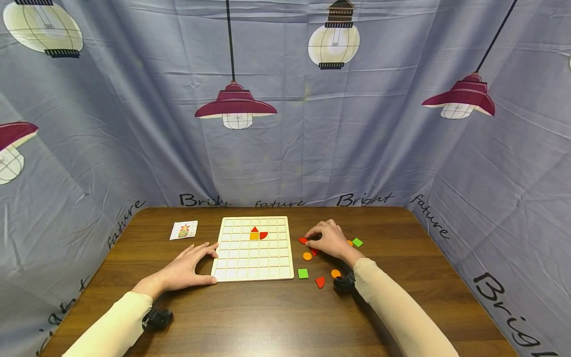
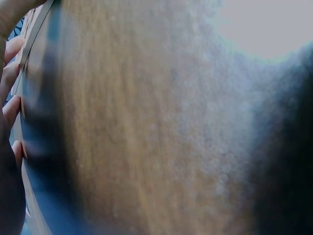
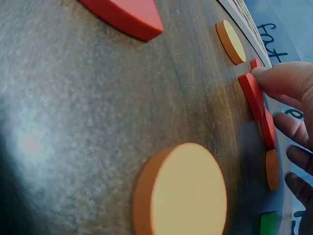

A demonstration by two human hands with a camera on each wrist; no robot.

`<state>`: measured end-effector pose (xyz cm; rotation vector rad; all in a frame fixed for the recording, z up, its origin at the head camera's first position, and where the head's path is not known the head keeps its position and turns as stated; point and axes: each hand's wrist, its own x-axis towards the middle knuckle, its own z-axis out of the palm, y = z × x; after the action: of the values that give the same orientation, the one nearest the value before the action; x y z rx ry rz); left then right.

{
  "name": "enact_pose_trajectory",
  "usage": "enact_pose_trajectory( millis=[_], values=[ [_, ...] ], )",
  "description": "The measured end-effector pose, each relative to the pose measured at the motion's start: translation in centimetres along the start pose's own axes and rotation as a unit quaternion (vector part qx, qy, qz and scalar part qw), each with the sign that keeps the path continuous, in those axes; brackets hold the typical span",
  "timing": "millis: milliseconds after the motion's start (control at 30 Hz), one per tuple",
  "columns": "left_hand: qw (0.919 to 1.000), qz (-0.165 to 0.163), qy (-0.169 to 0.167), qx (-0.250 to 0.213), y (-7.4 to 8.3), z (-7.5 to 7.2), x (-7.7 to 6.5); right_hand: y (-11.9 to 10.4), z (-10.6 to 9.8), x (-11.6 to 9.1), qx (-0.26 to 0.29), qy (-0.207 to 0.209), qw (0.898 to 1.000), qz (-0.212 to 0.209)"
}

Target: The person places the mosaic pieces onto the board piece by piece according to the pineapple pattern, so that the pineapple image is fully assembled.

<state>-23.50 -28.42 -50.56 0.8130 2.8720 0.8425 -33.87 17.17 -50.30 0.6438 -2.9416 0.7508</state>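
Note:
A cream grid board [image 1: 236,258] lies on the table with a red triangle [image 1: 255,229], an orange square [image 1: 254,236] and a red quarter-circle [image 1: 263,235] on it. My left hand [image 1: 185,267] rests at the board's left edge, fingers spread, thumb by the near corner. To the right of the board, my right hand [image 1: 330,240] reaches down over loose red pieces. In the right wrist view its thumb [image 3: 283,81] meets the top of a red piece [image 3: 252,95]. Its other fingers stand apart beside a second red piece [image 3: 268,129].
Around the right hand lie an orange disc [image 1: 307,256], a green square [image 1: 303,273], a red quarter-circle piece [image 1: 320,282], another orange disc [image 1: 336,273] and a green piece [image 1: 357,242]. A printed card [image 1: 183,230] is at the back left. Curtains [image 1: 285,148] hang behind the table.

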Motion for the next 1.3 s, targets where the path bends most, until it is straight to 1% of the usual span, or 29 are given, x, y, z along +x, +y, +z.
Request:
enact_pose_trajectory(
  millis=[867, 1000, 1200, 1300],
  values=[
    [1.0000, -0.002, 0.000, -0.001, -0.10, 0.00, 0.00, -0.02, 0.00, -0.05, 0.005, -0.003, 1.000, -0.008],
    [1.0000, -0.001, -0.002, -0.002, -0.05, -0.04, 0.02, -0.05, 0.05, 0.05, -0.010, -0.003, 1.000, -0.014],
    [1.0000, -0.002, -0.003, -0.001, -0.06, -0.07, -0.05, -0.20, 0.28, 0.38, -0.048, 0.006, 0.998, -0.040],
    [1.0000, -0.005, -0.004, -0.002, -0.10, -0.02, -0.07, -0.32, 0.33, 0.59, -0.054, 0.017, 0.997, -0.043]
  ],
)
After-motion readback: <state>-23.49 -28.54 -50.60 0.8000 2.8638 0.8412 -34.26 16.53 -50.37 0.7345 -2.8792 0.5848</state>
